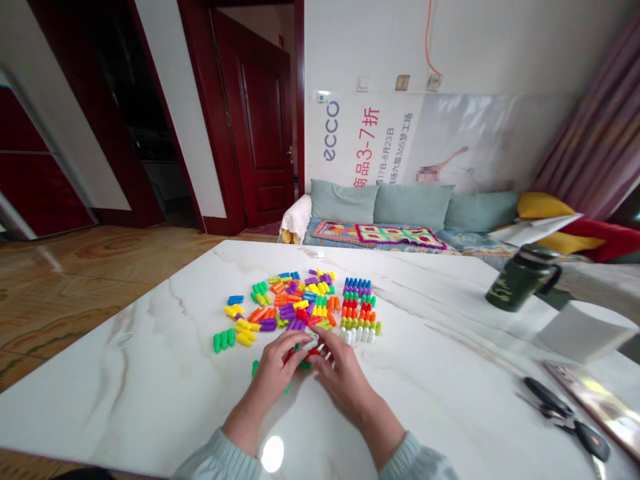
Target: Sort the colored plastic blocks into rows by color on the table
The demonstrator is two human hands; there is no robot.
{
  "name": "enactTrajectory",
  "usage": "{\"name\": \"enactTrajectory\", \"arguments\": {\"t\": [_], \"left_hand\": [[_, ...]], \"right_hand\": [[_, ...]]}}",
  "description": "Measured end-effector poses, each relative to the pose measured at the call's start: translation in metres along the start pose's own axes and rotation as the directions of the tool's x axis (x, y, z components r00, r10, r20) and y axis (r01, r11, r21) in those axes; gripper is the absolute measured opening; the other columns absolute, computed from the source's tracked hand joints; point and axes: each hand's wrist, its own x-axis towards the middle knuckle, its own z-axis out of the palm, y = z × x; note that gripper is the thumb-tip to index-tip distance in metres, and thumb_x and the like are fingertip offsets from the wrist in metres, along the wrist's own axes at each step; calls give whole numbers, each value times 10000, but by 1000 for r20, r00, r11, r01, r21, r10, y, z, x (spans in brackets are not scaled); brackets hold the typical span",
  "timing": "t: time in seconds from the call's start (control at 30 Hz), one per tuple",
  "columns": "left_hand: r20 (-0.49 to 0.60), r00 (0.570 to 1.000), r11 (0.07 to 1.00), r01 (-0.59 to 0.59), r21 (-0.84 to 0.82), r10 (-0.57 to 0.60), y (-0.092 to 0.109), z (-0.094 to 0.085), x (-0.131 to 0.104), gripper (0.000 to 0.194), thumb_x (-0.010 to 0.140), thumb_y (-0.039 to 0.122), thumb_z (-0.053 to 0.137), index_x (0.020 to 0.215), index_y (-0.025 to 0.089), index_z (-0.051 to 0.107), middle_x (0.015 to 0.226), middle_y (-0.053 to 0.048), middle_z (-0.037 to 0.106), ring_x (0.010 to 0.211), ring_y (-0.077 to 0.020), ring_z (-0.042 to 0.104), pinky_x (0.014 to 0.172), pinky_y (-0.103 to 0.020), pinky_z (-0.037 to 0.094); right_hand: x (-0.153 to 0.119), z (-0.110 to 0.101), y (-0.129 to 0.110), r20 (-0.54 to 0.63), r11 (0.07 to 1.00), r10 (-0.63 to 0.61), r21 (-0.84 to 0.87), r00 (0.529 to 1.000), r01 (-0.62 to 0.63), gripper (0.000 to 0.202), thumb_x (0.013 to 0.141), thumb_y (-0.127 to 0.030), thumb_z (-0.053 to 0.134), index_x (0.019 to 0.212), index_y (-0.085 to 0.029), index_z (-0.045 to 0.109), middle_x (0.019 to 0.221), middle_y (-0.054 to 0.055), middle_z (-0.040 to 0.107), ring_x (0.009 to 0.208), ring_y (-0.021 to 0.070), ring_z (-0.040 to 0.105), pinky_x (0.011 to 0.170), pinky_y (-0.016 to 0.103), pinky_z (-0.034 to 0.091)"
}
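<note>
On the near part of the white marbled table [165, 373], the left hand [273, 363] pinches a small white piece [312, 343] between thumb and fingers. The right hand [347, 377] curls in close from the other side; whether its fingertips also grip, I cannot tell. Just beyond lies a loose spread of coloured pieces [287, 301], with sorted rows [352, 313] to its right, blue farthest, white nearest. A camouflage flask [515, 280] stands well apart.
</note>
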Motion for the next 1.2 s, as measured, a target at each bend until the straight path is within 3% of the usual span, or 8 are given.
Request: {"name": "enactTrajectory", "arguments": {"t": [0.2, 0.33, 0.4, 0.5, 0.6, 0.7, 0.83, 1.2], "left_hand": [[62, 998, 999, -26, 40, 23, 0, 1, -3, 216, 913, 199, 572, 1072, 242, 711, 1067, -64, 734, 1000, -197, 691, 900, -323, 565], [84, 996, 991, 10, 135, -22, 4, -2, -4, 278, 909, 270, 600, 1176, 238, 666, 1103, -76, 728, 1022, -219, 682, 895, -349, 562], [80, 997, 983, 6, 186, -21, 5, -3, -3, 249, 886, 293, 635, 1120, 230, 688, 1070, -80, 728, 1004, -227, 679, 880, -359, 562], [77, 997, 975, -26, 222, 9, 6, -3, -2, 140, 883, 292, 632, 963, 222, 722, 953, -76, 726, 923, -217, 676, 825, -347, 563], [71, 997, 972, -40, 231, 24, 5, -2, 0, 114, 884, 269, 625, 908, 213, 721, 898, -73, 721, 881, -210, 668, 797, -340, 558], [66, 998, 973, -33, 227, 19, 4, -2, -1, 106, 882, 245, 620, 893, 211, 720, 894, -71, 719, 879, -210, 664, 798, -342, 554], [63, 998, 977, -29, 212, 16, 4, -2, -1, 118, 884, 236, 611, 883, 219, 727, 894, -65, 717, 884, -206, 665, 802, -334, 555], [67, 998, 976, -21, 216, 6, 2, -1, -2, 128, 897, 230, 596, 883, 204, 720, 886, -69, 712, 873, -201, 655, 795, -334, 542]], "right_hand": [[5, 0, 4, -47, 999, 31, -31, 998, -32, 263, 817, -112, 599, 1063, -192, 647, 828, 10, 671, 703, 135, 583, 642, 239, 446], [-2, -12, -1, -65, 980, -6, -198, 998, -7, 86, 838, -162, 587, 905, -195, 628, 797, 7, 656, 683, 132, 573, 621, 227, 405], [-8, -19, -5, -69, 957, -37, -290, 997, 16, 42, 848, -208, 584, 883, -193, 602, 789, 8, 644, 668, 132, 577, 614, 227, 391], [-16, -28, -7, -105, 918, -14, -396, 994, -29, 42, 835, -223, 567, 862, -192, 577, 731, -3, 625, 621, 132, 579, 608, 232, 379], [-22, -34, -5, -168, 870, 90, -467, 982, -159, 53, 829, -239, 548, 854, -200, 575, 654, -19, 595, 576, 139, 561, 588, 238, 362], [-23, -39, -1, -213, 830, 152, -503, 965, -242, 42, 813, -240, 538, 828, -207, 558, 729, -4, 613, 598, 139, 556, 590, 241, 357], [-20, -43, 3, -225, 808, 159, -530, 961, -257, 12, 770, -200, 527, 774, -212, 524, 881, 16, 628, 672, 136, 568, 618, 240, 368], [-19, -40, 0, -250, 856, 117, -465, 961, -225, 26, 754, -234, 548, 757, -212, 536, 830, 18, 651, 634, 138, 559, 621, 243, 407]]}}
